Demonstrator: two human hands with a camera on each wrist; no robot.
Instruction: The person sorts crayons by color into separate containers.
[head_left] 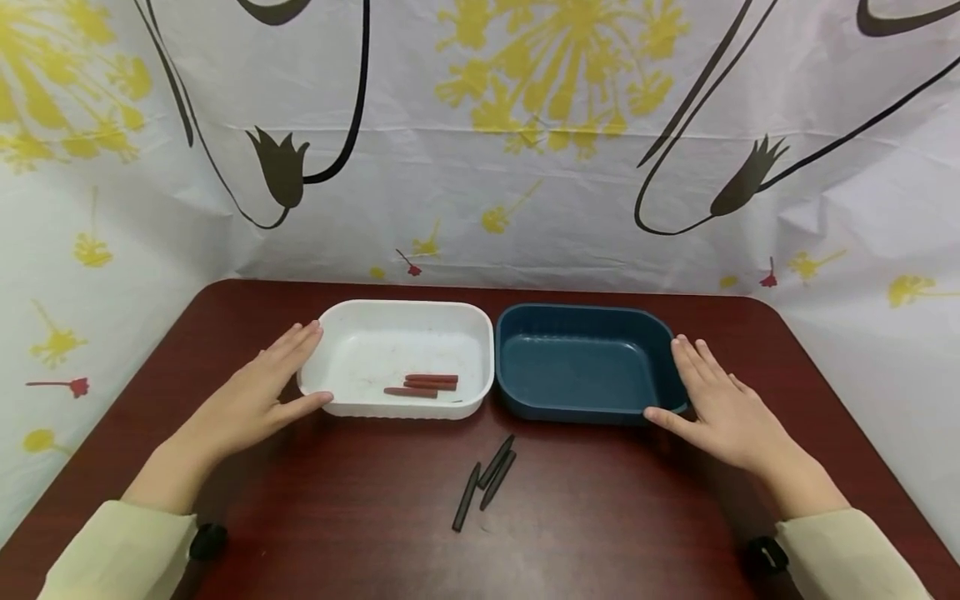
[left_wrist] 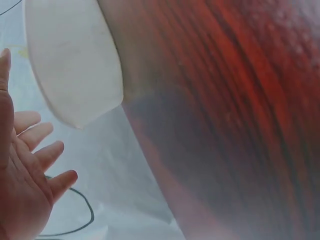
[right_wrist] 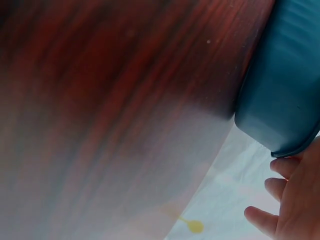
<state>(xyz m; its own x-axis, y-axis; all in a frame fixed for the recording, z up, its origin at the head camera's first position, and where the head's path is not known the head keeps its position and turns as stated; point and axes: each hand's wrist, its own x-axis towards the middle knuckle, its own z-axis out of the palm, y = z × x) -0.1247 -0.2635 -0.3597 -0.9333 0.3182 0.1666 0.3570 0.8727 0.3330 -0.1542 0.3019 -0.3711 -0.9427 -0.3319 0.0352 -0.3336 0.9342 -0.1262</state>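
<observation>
My left hand is at the outer end of a white tray, fingers straight and spread, thumb at its front corner. In the left wrist view, that hand's fingers stand extended near the tray's end. On the right, my other hand is spread at the outer end of a dark blue tray, fingertips right at the rim. Three dark red crayons lie inside the white tray. Three black crayons lie on the table in front of the trays, two of them side by side.
The two trays stand side by side near the back of the dark red-brown table. A white cloth with yellow and dark flower prints hangs behind and along both sides. Small dark specks dot the white tray's floor.
</observation>
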